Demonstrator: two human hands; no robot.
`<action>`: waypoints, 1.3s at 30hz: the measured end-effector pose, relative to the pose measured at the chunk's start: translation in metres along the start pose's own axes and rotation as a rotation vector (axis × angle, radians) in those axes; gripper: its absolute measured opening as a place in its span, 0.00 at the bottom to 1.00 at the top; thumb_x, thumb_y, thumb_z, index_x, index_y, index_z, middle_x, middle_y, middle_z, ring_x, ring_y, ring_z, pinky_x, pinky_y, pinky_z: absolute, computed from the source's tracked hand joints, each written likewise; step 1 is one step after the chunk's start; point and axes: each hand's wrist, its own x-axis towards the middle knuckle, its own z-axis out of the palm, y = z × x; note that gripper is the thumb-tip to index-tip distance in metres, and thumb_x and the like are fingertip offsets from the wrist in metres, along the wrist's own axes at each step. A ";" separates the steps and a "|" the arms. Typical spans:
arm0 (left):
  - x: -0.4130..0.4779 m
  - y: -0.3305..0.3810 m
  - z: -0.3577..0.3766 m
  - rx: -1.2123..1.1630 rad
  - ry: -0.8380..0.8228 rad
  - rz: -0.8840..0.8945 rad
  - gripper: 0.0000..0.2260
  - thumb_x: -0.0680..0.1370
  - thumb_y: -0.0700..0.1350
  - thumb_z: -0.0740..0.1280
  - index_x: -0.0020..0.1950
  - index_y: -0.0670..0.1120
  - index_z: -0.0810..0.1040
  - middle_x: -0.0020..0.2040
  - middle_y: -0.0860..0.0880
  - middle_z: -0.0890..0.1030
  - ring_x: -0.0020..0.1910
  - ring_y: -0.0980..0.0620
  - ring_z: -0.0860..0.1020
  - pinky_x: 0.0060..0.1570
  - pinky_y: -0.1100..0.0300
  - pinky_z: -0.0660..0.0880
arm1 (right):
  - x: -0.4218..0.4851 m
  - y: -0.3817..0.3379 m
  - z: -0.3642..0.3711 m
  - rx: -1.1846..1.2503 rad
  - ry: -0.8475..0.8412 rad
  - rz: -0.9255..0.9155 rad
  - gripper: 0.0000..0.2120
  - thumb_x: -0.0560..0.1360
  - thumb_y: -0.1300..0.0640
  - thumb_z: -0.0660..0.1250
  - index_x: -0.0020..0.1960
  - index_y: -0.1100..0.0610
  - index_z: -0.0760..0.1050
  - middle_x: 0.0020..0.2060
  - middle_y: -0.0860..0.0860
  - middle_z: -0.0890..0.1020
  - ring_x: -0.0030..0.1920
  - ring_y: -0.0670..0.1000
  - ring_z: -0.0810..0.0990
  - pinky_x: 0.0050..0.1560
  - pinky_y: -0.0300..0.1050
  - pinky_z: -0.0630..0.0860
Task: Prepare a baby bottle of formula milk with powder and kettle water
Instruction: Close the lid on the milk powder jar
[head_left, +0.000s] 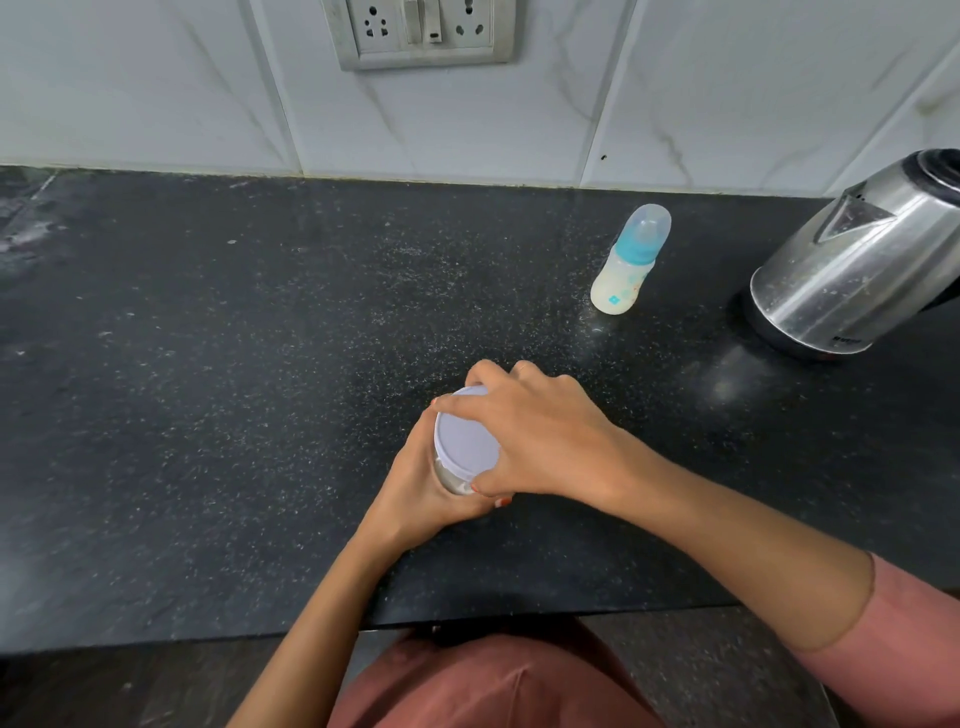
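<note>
Home kitchen: black granite counter (260, 364), marble-look wall tiles (156, 93), wall socket (421, 31), steel kettle (852, 275).

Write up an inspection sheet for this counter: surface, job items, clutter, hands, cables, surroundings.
Surface: black speckled stone counter, with pale powdery specks around the middle.
Job's things: jar with its white lid on; baby bottle upright with blue collar and clear cap on; steel kettle on its black base at the right edge.
Clutter: nothing seen.
Hands: left hand grips the jar's body; right hand grips the lid from above.
Cables: nothing seen.
Surroundings: white marble-look tiled wall; socket panel with nothing plugged in.
</note>
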 end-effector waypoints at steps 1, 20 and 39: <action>0.000 0.000 0.000 0.005 0.005 -0.004 0.36 0.56 0.50 0.76 0.61 0.60 0.66 0.58 0.56 0.76 0.58 0.60 0.74 0.51 0.70 0.71 | 0.001 -0.002 0.002 -0.004 0.025 0.016 0.35 0.66 0.48 0.70 0.70 0.43 0.60 0.62 0.51 0.66 0.57 0.56 0.70 0.41 0.46 0.64; -0.003 0.000 0.008 0.048 0.118 -0.049 0.35 0.53 0.53 0.72 0.58 0.69 0.65 0.54 0.67 0.76 0.54 0.68 0.73 0.47 0.75 0.69 | 0.003 0.005 0.022 0.248 0.158 0.075 0.36 0.64 0.43 0.70 0.69 0.43 0.62 0.63 0.42 0.69 0.53 0.52 0.73 0.45 0.41 0.65; 0.002 -0.022 -0.024 0.138 -0.154 0.002 0.50 0.54 0.64 0.76 0.70 0.61 0.53 0.70 0.64 0.61 0.69 0.68 0.59 0.65 0.74 0.57 | -0.007 0.057 0.077 1.082 0.098 0.053 0.45 0.57 0.62 0.80 0.65 0.40 0.61 0.63 0.40 0.68 0.67 0.43 0.67 0.70 0.44 0.65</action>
